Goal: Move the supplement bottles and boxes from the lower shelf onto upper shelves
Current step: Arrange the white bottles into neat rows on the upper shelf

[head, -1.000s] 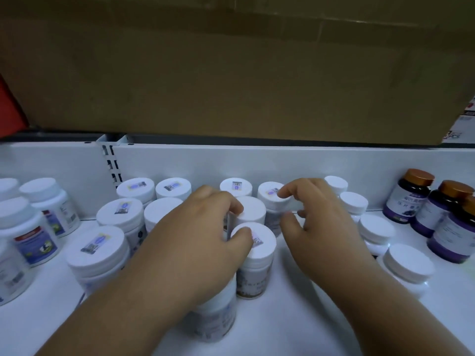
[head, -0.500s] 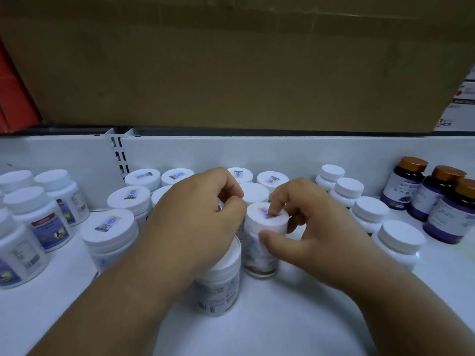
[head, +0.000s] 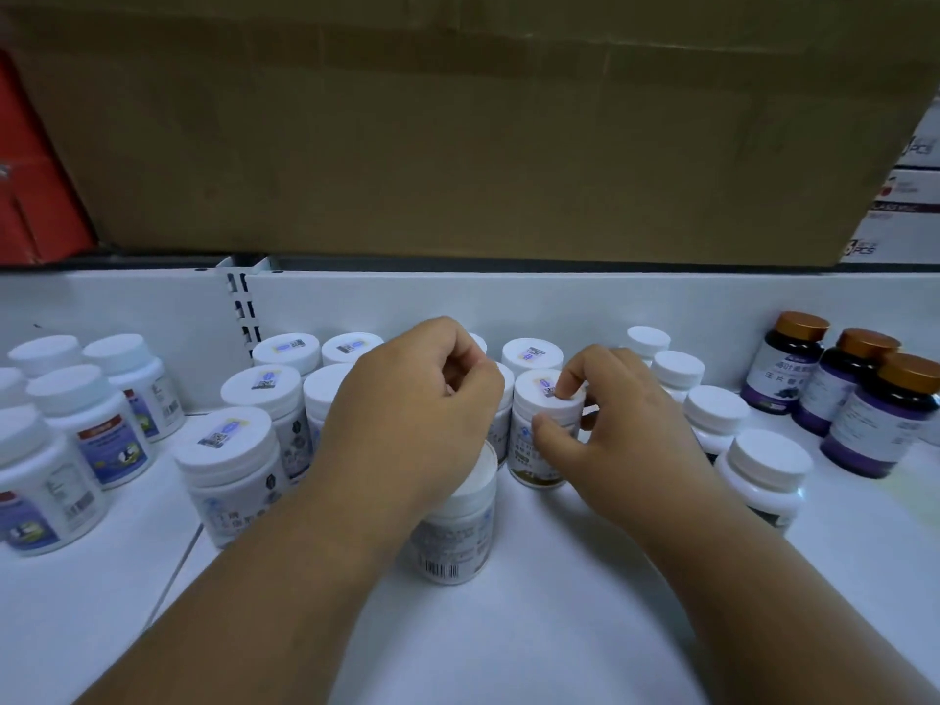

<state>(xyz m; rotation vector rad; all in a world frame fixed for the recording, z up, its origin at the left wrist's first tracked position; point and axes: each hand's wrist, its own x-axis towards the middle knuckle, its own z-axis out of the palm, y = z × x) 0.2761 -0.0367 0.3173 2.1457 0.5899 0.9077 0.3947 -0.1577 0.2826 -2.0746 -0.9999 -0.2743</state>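
Note:
Several white-capped supplement bottles stand on the white shelf (head: pixel 559 628). My right hand (head: pixel 615 429) grips one white bottle (head: pixel 534 440) by its cap, thumb in front and fingers on top. My left hand (head: pixel 412 419) is curled with its fingers closed over the bottles in the middle; its palm lies over a front bottle with a barcode (head: pixel 455 536). Whether the left fingers hold a bottle behind is hidden.
Bigger white bottles with blue labels (head: pixel 96 429) stand at the left. Dark purple bottles with copper caps (head: pixel 875 419) stand at the right, small white bottles (head: pixel 763 470) beside them. A large cardboard box (head: pixel 458 124) sits on the level above, red boxes (head: pixel 30 185) to its left.
My right hand has come in from the back row and closed on the cap of the middle bottle. My left hand has curled tighter and shifted slightly back.

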